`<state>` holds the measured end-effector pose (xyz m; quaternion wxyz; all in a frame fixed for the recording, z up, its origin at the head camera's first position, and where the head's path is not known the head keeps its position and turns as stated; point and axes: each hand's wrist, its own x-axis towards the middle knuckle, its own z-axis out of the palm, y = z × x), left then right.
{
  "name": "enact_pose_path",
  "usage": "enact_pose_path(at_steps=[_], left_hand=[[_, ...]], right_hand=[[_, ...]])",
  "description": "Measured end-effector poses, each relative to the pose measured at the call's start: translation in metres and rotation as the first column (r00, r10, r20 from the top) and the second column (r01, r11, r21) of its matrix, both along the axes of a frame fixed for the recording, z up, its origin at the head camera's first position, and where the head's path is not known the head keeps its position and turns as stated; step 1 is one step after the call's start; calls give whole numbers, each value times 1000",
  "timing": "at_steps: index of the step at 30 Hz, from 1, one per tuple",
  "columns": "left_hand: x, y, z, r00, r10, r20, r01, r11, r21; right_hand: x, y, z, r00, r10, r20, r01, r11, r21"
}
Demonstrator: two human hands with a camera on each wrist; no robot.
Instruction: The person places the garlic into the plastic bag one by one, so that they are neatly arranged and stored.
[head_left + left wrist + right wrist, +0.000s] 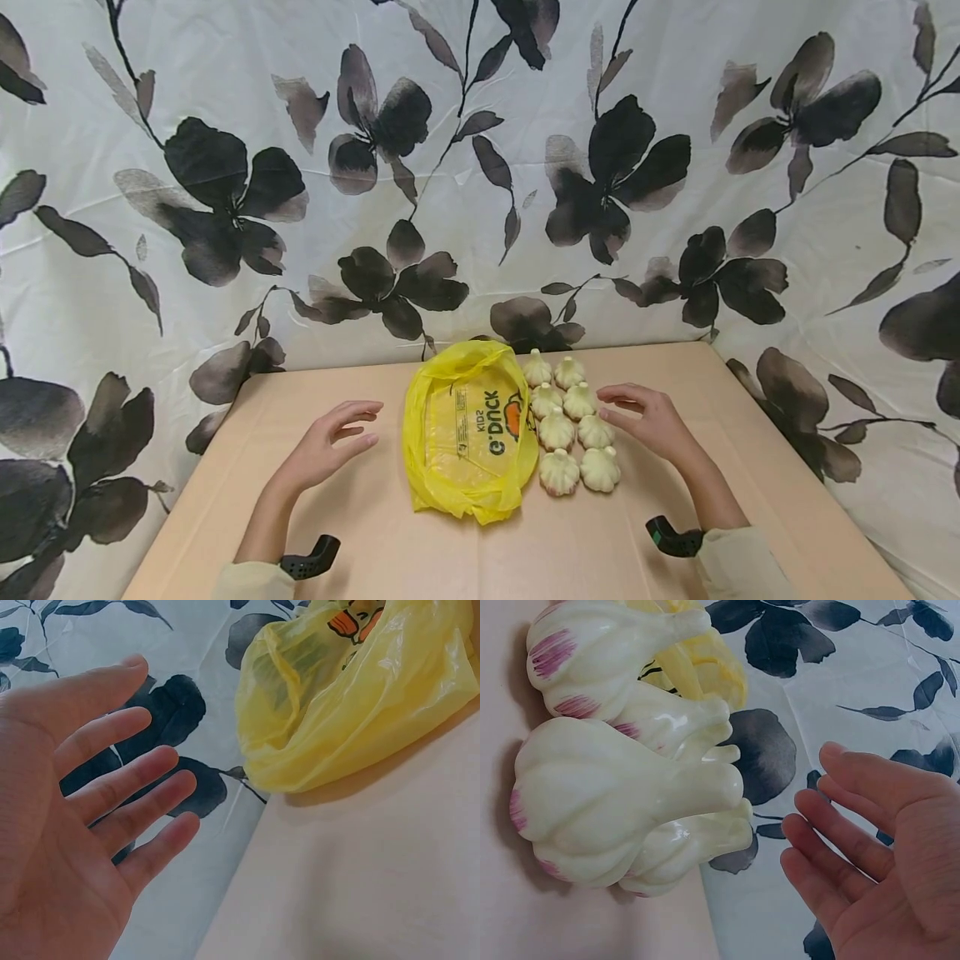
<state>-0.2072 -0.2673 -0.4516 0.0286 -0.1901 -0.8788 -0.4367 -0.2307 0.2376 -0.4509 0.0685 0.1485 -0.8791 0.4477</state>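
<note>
A yellow plastic bag [438, 492] with duck lettering lies in the middle of the table, its mouth spread wide toward the camera. Right beside it, several white garlic bulbs [557, 429] stand in two columns; in the right wrist view the nearest garlic bulb [615, 795] looks glossy with pink streaks. My left hand [330, 440] hovers left of the bag, apart from it, fingers relaxed and holding nothing. Close by the right column of bulbs, my right hand [651, 423] is held with loosely bent fingers and an empty palm.
The tan table [570, 550] ends at a back edge against a white cloth [480, 208] printed with dark flowers. A black wrist camera [311, 558] sits on the left wrist, and another black wrist camera [673, 537] on the right.
</note>
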Motion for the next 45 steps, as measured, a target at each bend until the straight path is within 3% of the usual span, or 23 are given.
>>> enact_pose_path(at_steps=[9, 34, 45], left_hand=[[-2, 2, -8, 999, -2, 42, 0, 998, 61], [-12, 9, -33, 993, -19, 118, 3, 991, 133], [-16, 12, -41, 992, -37, 120, 15, 984, 180]], right_hand=[[-4, 4, -5, 1000, 15, 16, -15, 1000, -13], [-9, 11, -23, 999, 7, 34, -6, 999, -37], [-11, 8, -27, 999, 23, 29, -22, 999, -40]])
